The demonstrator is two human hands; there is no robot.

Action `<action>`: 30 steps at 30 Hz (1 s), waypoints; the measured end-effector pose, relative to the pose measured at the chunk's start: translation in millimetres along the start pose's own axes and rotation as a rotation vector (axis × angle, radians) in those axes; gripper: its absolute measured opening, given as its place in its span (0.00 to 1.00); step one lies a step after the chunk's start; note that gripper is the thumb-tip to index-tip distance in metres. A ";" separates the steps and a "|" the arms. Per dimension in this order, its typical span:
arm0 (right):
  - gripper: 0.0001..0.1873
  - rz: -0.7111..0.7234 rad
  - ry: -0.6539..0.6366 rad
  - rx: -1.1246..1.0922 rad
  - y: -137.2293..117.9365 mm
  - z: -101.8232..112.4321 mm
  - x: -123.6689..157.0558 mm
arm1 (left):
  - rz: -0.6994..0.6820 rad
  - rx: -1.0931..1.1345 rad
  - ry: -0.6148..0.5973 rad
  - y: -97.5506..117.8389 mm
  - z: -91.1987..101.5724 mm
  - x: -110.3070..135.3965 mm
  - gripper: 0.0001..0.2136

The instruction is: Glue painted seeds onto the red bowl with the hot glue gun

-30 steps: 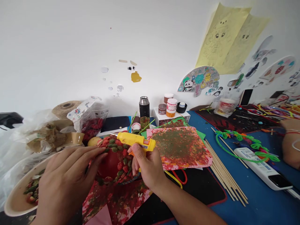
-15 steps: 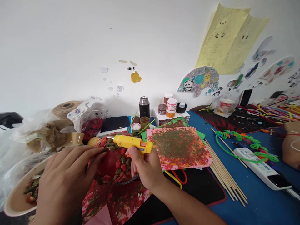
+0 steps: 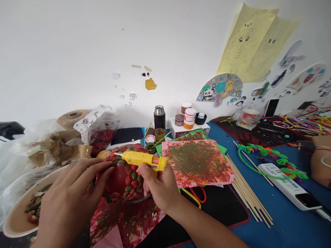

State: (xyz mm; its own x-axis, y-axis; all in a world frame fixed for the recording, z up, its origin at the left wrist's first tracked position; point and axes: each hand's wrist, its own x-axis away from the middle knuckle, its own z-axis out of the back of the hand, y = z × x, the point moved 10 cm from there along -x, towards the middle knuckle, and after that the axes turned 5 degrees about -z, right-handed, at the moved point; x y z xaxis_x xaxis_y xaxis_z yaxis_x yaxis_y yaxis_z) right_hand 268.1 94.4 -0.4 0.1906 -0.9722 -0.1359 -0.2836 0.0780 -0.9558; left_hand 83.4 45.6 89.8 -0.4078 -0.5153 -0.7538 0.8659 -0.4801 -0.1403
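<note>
My right hand (image 3: 161, 184) is wrapped round a yellow glue gun (image 3: 141, 158), its metal nozzle pointing left. The nozzle tip is close above the edge of a red, round, shiny piece (image 3: 119, 182) studded with small red and green bits that look like dried pods. My left hand (image 3: 71, 196) is closed at the left edge of this round piece, fingers on top and thumb lower down. What lies between its fingertips is partly hidden. Under the round piece is a paint-smeared red and pink sheet (image 3: 129, 220).
Left stands a pale bowl (image 3: 10, 224) of loose pods. Behind are a twine roll (image 3: 71, 119), a black flask (image 3: 159, 119) and paint jars (image 3: 189, 119). Right are a painted sheet (image 3: 196, 162), wooden sticks (image 3: 248, 189), a white power bank-like device (image 3: 287, 184) and another person's arm (image 3: 320, 162).
The glue gun in my right hand has moved slightly left and down along the round piece. My left fingers have shifted a little left. Both hands keep their hold.
</note>
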 end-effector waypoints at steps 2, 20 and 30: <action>0.29 0.024 -0.004 0.014 -3.1 -0.4 0.8 | 0.026 0.013 0.000 -1.4 -1.0 0.7 0.11; 0.31 0.021 0.001 0.103 -4.5 -0.5 2.9 | 0.113 0.080 -0.024 -13.3 -3.6 1.6 0.13; 0.33 0.034 0.016 0.088 -7.0 -0.1 4.0 | 0.183 0.152 0.171 -9.8 23.6 17.7 0.04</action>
State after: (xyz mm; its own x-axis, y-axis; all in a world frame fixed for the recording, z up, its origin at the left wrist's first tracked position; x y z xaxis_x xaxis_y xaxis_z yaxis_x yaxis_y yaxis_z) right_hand 270.7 89.9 5.8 0.1670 -0.9720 -0.1655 -0.2060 0.1298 -0.9699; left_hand 61.0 24.5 93.0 -0.1833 -0.4823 -0.8566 0.8619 -0.4979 0.0959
